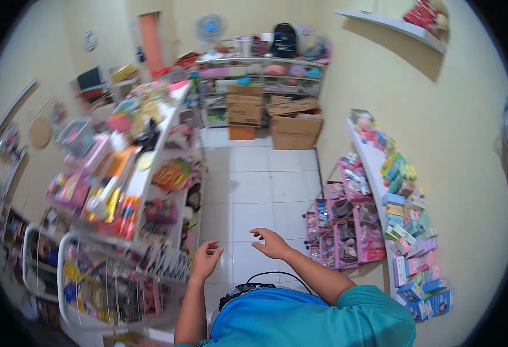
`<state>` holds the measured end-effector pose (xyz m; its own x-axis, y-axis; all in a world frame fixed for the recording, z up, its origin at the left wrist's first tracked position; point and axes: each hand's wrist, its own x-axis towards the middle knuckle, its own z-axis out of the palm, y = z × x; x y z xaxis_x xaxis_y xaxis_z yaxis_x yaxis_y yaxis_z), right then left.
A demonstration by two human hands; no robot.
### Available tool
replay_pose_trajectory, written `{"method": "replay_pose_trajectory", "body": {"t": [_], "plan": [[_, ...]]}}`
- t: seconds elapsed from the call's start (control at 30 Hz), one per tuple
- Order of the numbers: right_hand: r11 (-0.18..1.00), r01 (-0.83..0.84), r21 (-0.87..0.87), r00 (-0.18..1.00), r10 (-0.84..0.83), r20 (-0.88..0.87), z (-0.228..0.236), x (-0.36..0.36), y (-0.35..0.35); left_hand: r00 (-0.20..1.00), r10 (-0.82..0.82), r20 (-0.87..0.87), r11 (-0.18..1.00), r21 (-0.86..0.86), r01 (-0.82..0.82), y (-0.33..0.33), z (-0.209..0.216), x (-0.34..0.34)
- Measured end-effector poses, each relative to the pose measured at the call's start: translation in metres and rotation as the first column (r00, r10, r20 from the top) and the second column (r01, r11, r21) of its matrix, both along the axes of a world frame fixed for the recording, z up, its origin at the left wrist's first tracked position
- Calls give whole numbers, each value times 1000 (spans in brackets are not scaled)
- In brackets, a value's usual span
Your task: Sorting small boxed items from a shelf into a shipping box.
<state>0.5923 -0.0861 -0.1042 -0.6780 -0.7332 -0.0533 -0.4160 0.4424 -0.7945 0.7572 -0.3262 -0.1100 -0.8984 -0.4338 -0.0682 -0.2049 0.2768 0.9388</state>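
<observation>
Both of my hands hang in the air in front of me, over a white tiled floor (259, 185). My left hand (206, 261) is raised with its fingers loosely curved and apart, holding nothing; a white shelf unit (176, 231) packed with small goods is nearest to it. My right hand (270, 244) reaches inward, fingers a little bent and apart, also with nothing in it. To the right of that hand stand pink-framed display racks (346, 225) with packaged items. The two hands do not touch each other.
Cardboard boxes (296, 132) stand at the far end before a long shelf (259, 60) with a fan (210, 30) and a black backpack (284, 41). A wall shelf (375, 168) on the right bears small boxes (418, 263). White wire racks (69, 277) stand at lower left.
</observation>
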Motion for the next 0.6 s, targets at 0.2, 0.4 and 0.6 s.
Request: {"method": "replay_pose_trajectory", "body": {"t": [0.2,0.4,0.6], "plan": [[936,351,-37,936,-351,3,-8,-84,81,968,-246,42,969,8,246,25,0,-158],[769,632,-100,772,-636,-10,-7,-159,114,886,-462,37,886,-23,463,43,14,-309],[588,797,-137,591,-806,-23,-7,-244,119,748,-664,-12,745,-97,660,47,14,-459]]}}
